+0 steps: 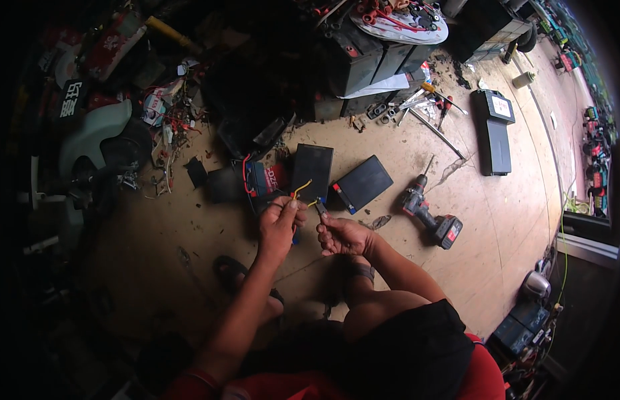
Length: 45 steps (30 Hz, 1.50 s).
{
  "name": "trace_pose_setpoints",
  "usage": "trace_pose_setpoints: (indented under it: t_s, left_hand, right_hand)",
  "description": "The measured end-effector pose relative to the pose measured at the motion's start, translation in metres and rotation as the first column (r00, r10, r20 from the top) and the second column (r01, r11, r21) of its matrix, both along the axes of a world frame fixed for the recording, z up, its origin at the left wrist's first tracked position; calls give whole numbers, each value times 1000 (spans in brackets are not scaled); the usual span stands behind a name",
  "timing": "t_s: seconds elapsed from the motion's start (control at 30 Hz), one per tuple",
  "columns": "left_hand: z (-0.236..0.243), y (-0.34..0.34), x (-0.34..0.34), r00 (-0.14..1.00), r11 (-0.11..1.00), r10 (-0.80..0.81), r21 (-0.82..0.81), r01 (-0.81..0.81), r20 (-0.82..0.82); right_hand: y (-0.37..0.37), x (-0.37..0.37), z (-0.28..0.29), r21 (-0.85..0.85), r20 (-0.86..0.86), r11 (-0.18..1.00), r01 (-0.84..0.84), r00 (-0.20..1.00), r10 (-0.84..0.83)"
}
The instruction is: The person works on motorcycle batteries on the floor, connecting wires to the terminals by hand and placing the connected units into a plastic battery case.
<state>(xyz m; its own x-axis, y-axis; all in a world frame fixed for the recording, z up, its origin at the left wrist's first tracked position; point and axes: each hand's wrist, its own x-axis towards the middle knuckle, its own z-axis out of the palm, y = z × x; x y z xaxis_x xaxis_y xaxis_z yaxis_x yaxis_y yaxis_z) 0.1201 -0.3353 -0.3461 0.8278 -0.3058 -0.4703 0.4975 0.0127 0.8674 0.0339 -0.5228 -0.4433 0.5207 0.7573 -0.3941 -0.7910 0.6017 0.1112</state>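
Observation:
My left hand point(281, 219) is closed, pinching a short yellow wire point(302, 187) whose one end sticks up past the fingers. Closed in my right hand point(347, 235) is a small dark hand tool point(321, 208); its exact kind is too small to tell. The tool's tip meets the wire's other end, close to the left fingertips. Just beyond both hands a black battery point(313, 164) lies on the floor. To its right sits a second battery point(364, 183) with red and blue terminal ends. A battery with a red label point(270, 177) is at the left, partly behind my left hand.
A cordless drill point(427, 210) lies to the right on the floor point(487, 227). Farther off are screwdrivers point(445, 110), a long metal rod point(438, 135) and a black case point(493, 137). Tangled wires point(169, 127) and scrap crowd the left; stacked batteries point(367, 63) stand at the back.

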Motion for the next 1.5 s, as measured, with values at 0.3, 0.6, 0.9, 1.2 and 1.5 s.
trace_pose_setpoints:
  t_s: [0.3, 0.6, 0.9, 1.2, 1.5]
  left_hand:
    - [1, 2, 2, 999, 999, 41, 1, -41, 22]
    - [5, -4, 6, 999, 999, 51, -3, -51, 11]
    - [1, -1, 5, 998, 998, 59, 28, -60, 22]
    - [10, 3, 9, 989, 991, 117, 52, -122, 90]
    - [1, 30, 24, 982, 801, -185, 583, 137, 24]
  right_hand:
    - [-6, 9, 12, -688, 265, 725, -33, 918, 294]
    - [-11, 8, -3, -619, 229, 785, -39, 946, 228]
    - [9, 9, 20, -806, 84, 586, -84, 963, 255]
    - [28, -13, 2, -999, 1, -31, 27, 772, 636]
    - [15, -1, 8, -895, 257, 445, 19, 838, 482]
